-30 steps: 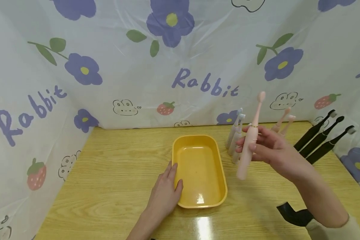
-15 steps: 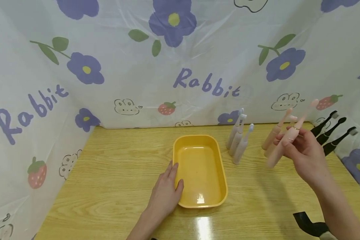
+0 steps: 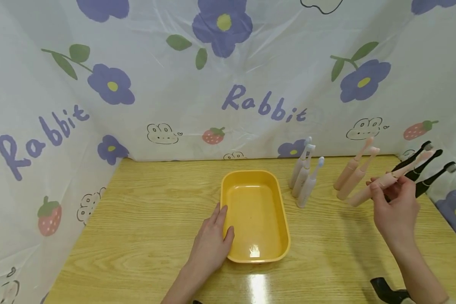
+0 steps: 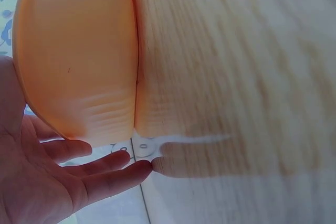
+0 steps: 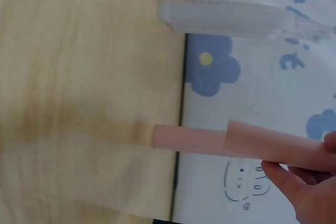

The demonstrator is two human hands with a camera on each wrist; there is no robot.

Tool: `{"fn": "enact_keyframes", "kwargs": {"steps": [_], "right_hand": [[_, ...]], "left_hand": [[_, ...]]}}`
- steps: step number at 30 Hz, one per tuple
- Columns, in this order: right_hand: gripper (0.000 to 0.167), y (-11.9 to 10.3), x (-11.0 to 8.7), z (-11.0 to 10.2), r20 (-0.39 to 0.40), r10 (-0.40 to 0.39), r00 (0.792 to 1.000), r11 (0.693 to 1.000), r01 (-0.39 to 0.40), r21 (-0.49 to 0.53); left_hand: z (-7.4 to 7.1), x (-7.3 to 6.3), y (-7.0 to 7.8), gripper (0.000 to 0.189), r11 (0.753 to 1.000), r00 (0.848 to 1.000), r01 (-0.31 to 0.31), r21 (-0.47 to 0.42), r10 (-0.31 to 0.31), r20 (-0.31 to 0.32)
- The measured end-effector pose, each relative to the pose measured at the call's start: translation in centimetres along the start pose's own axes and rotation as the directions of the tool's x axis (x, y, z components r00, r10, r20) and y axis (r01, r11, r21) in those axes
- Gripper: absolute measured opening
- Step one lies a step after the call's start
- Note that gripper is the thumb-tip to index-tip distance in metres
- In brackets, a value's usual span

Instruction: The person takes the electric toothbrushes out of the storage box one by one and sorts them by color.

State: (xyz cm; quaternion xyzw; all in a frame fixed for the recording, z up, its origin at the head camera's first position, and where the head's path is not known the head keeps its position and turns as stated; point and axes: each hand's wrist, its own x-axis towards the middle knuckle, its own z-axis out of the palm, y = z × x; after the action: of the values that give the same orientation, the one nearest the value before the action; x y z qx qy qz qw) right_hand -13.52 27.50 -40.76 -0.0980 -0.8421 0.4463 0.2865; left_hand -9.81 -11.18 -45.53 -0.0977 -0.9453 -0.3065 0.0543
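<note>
My right hand [image 3: 397, 213] pinches a pink electric toothbrush [image 3: 384, 181] between thumb and fingers, holding it slanted with its head up and to the right. Just left of its lower end stand two more pink electric toothbrushes [image 3: 352, 173]. In the right wrist view, the held handle [image 5: 278, 144] overlaps another pink handle [image 5: 191, 140]. My left hand [image 3: 209, 242] rests against the left side of a yellow tray [image 3: 286, 230], thumb at the rim. The left wrist view shows its fingers [image 4: 113, 182] loosely extended beside the tray's outer wall [image 4: 79, 51].
Three pale white electric toothbrushes [image 3: 302, 179] stand upright right of the tray. Black electric toothbrushes [image 3: 437, 178] stand at the far right, partly behind the right hand. A patterned cloth [image 3: 175, 97] hangs behind and beside the wooden table [image 3: 148, 219].
My right hand has carried the pink toothbrush rightward, past the white ones, to beside the standing pink ones, tilting it further over. The left hand has stayed at the tray.
</note>
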Motion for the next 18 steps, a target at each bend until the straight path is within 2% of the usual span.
{"fn": "enact_keyframes", "kwargs": {"steps": [3,8,18], "right_hand": [[0.045,0.8,-0.2,0.6,-0.025,-0.019,1.000,0.998,0.017,-0.059],[0.045,2.0,-0.3,1.6,-0.032,-0.035,0.999,0.996,0.032,-0.087],[0.046,3.8,-0.2,3.2,-0.064,0.031,0.997,0.993,-0.038,-0.110]], "left_hand": [[0.0,-0.1,-0.1,0.056,1.000,1.000,-0.004,-0.010,0.004,0.010],[0.0,-0.1,-0.1,0.056,1.000,1.000,0.001,-0.022,-0.001,0.019],[0.1,-0.1,-0.1,0.056,1.000,1.000,-0.003,-0.009,0.003,0.009]]}}
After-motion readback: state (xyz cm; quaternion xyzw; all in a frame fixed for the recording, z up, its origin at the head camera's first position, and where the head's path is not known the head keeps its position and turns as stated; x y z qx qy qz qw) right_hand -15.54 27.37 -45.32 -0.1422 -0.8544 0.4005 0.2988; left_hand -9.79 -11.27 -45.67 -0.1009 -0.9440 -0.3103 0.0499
